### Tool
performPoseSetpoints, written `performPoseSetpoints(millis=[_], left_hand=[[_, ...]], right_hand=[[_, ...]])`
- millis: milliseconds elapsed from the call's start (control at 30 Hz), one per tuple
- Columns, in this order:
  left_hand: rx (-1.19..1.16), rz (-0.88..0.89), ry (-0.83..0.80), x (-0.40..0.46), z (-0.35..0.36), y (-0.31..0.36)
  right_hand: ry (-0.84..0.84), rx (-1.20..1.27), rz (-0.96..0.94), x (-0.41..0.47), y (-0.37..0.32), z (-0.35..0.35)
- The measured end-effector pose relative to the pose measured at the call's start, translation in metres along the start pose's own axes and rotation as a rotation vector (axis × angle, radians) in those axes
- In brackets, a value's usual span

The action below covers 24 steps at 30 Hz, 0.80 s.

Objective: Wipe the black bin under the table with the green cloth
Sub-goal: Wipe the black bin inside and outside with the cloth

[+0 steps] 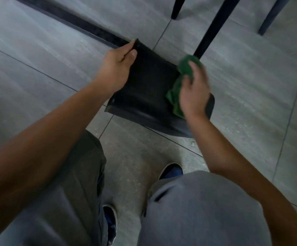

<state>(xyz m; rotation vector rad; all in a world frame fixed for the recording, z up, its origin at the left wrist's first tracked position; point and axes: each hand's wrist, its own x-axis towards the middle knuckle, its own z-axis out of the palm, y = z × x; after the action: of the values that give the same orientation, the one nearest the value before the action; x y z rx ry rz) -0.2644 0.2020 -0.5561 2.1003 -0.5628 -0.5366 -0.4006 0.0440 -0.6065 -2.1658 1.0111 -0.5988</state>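
Note:
The black bin (149,93) lies tipped on the grey tiled floor in front of my knees, one flat side facing up. My left hand (117,66) grips the bin's far left edge, thumb on top. My right hand (194,93) presses the green cloth (177,86) against the bin's right side; the cloth is bunched, with part of it sticking out above my fingers and part below my palm. The bin's right edge is partly hidden by this hand and the cloth.
A black table leg (213,27) stands on the floor just behind the cloth. Two more dark legs (177,8) (272,16) stand further back. A dark strip (69,20) runs along the floor at the upper left. My knees and shoes (170,171) are below.

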Motion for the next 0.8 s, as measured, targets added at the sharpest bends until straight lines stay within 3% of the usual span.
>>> performPoseSetpoints(millis=[133, 233, 333, 467, 533, 733, 800], left_hand=[[-0.05, 0.003, 0.097, 0.004, 0.007, -0.005], [-0.08, -0.017, 0.117, 0.001, -0.002, -0.014], [0.028, -0.01, 0.042, 0.0, -0.005, -0.013], [0.023, 0.001, 0.042, -0.002, 0.001, -0.001], [-0.008, -0.012, 0.051, -0.003, 0.006, 0.003], [-0.039, -0.073, 0.077, -0.006, 0.008, 0.002], [-0.057, -0.089, 0.091, -0.006, 0.01, 0.003]], right_hand=[[-0.178, 0.078, -0.572, -0.038, -0.051, 0.039], [-0.207, -0.025, -0.679, -0.059, -0.003, 0.024], [-0.139, -0.132, -0.552, -0.075, 0.056, -0.004], [0.044, -0.061, -0.119, -0.056, 0.085, -0.027], [0.044, -0.061, 0.0, -0.045, 0.082, -0.031], [-0.014, -0.18, 0.121, -0.01, 0.061, -0.046], [-0.003, -0.143, -0.044, -0.012, 0.032, -0.05]])
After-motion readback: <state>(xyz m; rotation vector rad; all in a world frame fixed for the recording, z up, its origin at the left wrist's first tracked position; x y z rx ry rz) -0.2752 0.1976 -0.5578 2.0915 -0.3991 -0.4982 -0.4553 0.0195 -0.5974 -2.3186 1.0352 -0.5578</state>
